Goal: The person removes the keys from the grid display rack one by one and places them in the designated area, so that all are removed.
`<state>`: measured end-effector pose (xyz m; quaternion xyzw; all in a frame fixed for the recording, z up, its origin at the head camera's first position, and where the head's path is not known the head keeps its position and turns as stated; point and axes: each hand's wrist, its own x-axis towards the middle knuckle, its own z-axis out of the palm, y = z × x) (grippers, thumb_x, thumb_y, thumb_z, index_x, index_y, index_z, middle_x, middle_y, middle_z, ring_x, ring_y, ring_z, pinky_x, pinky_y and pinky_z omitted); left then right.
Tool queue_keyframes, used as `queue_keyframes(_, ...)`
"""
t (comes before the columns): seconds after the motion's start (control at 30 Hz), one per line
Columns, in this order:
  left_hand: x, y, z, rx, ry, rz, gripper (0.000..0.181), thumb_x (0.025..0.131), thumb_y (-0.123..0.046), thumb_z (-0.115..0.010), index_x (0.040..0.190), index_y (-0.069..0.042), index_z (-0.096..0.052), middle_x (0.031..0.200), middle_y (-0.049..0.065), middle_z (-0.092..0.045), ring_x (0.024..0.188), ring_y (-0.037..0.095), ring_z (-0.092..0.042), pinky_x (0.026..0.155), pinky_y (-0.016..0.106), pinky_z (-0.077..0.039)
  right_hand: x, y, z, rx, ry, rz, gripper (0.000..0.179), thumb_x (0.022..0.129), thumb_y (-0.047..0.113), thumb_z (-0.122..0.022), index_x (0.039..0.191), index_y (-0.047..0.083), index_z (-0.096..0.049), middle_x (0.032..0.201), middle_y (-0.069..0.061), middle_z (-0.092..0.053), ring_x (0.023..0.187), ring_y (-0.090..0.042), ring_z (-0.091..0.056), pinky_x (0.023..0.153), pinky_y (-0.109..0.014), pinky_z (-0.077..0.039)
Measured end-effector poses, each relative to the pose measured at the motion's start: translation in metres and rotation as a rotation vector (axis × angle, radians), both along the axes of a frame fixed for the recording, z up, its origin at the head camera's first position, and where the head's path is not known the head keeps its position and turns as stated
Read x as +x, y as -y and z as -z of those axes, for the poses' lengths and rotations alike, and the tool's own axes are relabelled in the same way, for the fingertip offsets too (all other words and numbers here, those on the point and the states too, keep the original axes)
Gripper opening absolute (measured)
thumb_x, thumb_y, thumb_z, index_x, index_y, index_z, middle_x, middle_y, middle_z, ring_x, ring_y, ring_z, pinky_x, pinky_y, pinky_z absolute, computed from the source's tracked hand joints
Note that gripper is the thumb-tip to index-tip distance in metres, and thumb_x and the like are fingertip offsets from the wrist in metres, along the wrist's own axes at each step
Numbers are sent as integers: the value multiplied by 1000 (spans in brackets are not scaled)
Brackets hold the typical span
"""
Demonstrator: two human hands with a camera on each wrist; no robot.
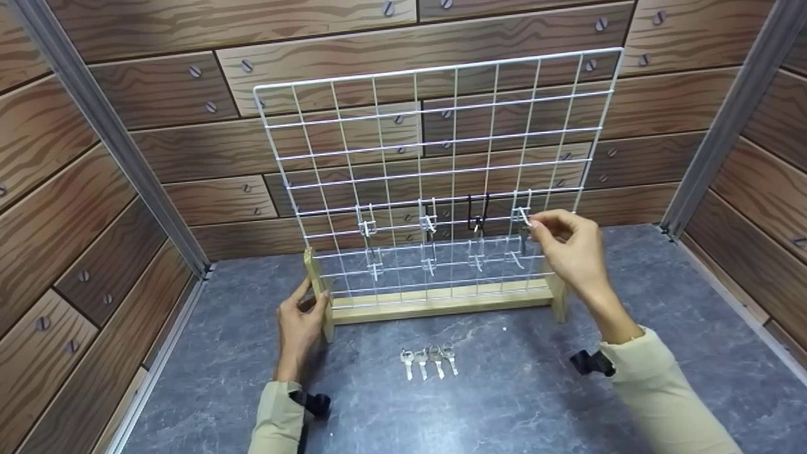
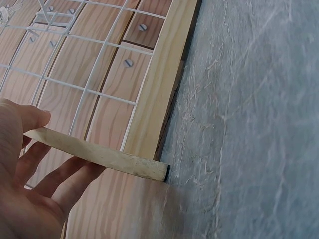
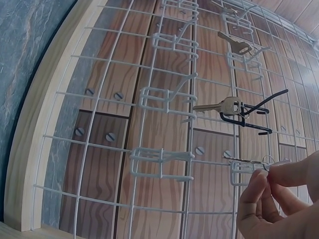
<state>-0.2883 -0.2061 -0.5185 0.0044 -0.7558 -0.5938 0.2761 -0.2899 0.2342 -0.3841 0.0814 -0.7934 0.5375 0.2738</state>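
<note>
The left hand [image 1: 301, 325] grips the wooden foot [image 1: 318, 293] of one wire grid rack [image 1: 435, 170]. Four keys [image 1: 429, 360] lie on the counter [image 1: 504, 391]. The right hand's [image 1: 570, 246] fingers [image 3: 279, 174] pinch one key [image 3: 249, 162] at a white hook [image 1: 522, 217].

Left hand [image 2: 25, 189] grips wooden foot [image 2: 99, 154] of rack; white wire grid [image 2: 84, 87] set in wooden base rail [image 2: 162, 79]; grey tabletop [image 2: 249, 124] alongside.

A wire grid panel [image 1: 435, 164] stood upright in a wooden base [image 1: 435, 302] on the table [image 1: 517, 391], before the back wall. Four keys [image 1: 429, 362] lay in front of the base; hooks [image 1: 429, 224] hung on the grid, one apparently holding a key [image 3: 219, 105].
</note>
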Motion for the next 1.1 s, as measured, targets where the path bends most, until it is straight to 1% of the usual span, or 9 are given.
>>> queue_keyframes(0.1,-8,6,10,2,9,10,52,93,-1,-79,142,5,-64,136,30,-68,107,49,-75,82,26,-65,0,2,-2,-7,-11,-5,12,99,2,-72,105,-6,-79,89,-16,-77,74,-7,-71,68,-12,-59)
queue_keyframes(0.2,-8,7,10,12,10,17,52,93,0,-79,143,5,-63,136,31,-67,106,50,-75,82,26,-65,1,4,-3,-25,-16,-12,11,99,-1,-71,104,-8,-77,91,-23,-76,72,-5,-70,66,-12,-58)
queue_keyframes(0.3,-7,6,10,19,-1,14,52,93,0,-79,142,5,-63,134,32,-68,104,50,-76,79,25,-66,0,6,-2,-45,-17,-17,10,99,-3,-70,104,-10,-76,92,-26,-75,71,-5,-70,65,-13,-59)
queue_keyframes(0.5,-7,6,13,37,-20,28,51,92,1,-79,141,5,-65,128,32,-70,102,50,-76,76,22,-65,2,5,-1,-52,-7,-9,11,100,-3,-70,105,-10,-75,91,-22,-76,71,-4,-70,64,-16,-60)
queue_keyframes(0.57,-9,7,13,20,-26,26,50,92,1,-79,140,5,-65,129,31,-70,102,50,-76,78,25,-66,2,4,-1,-50,-10,-13,11,100,-2,-70,105,-10,-75,91,-23,-76,71,-2,-69,64,-16,-60)
queue_keyframes(0.73,-9,7,11,-33,-24,10,50,93,0,-79,140,6,-65,133,29,-70,102,49,-76,84,39,-67,6,2,-4,-41,-19,-17,12,102,1,-70,104,-9,-75,93,-26,-75,73,-2,-70,64,-15,-59)
queue_keyframes(0.9,-10,8,11,-38,-7,12,50,94,-1,-79,142,4,-64,135,28,-69,104,49,-76,88,45,-66,7,2,-6,-46,-29,-19,13,102,1,-69,104,-11,-74,96,-29,-75,77,-5,-72,65,-16,-61)
queue_keyframes(1.0,-9,8,11,-34,-20,14,50,94,-1,-79,142,4,-65,136,29,-69,103,50,-76,87,43,-66,8,1,-7,-41,-32,-20,12,102,0,-69,104,-11,-75,96,-29,-75,75,-2,-71,65,-16,-61)
queue_keyframes(1.1,-9,8,13,-20,-30,21,50,93,0,-79,141,5,-65,135,29,-68,103,50,-76,83,35,-67,9,1,-6,-31,-32,-19,12,102,0,-69,104,-10,-75,95,-30,-75,73,0,-69,65,-15,-60)
